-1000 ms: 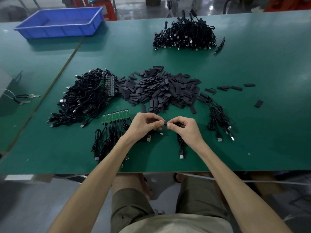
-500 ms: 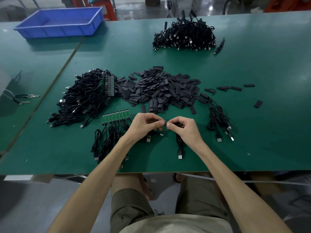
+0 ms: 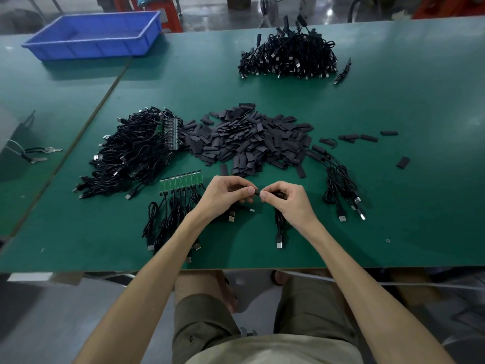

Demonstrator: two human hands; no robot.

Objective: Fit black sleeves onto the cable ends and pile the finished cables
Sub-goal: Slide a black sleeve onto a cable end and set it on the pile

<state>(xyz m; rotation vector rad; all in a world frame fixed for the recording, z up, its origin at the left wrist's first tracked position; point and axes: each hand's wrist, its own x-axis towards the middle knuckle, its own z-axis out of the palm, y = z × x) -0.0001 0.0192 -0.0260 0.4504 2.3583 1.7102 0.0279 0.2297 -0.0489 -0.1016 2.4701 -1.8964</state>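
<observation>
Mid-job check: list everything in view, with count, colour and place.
table: one, green, under the piles
tray: one, blue, far left
stool: one, red, behind the tray
far cable pile: one, black, far centre-right
sleeve heap: one, black, centre
left cable pile: one, black with green boards, left of sleeve heap
stray sleeves: a few, black, right of the heap
board strip: one, green, cables attached, near centre-left
right cable bunch: one, black, near right
pliers: one, dark-handled, left edge
held cable: one, black, end pinched between both hands
left hand: one, pinching the held cable
right hand: one, pinching the held cable
</observation>
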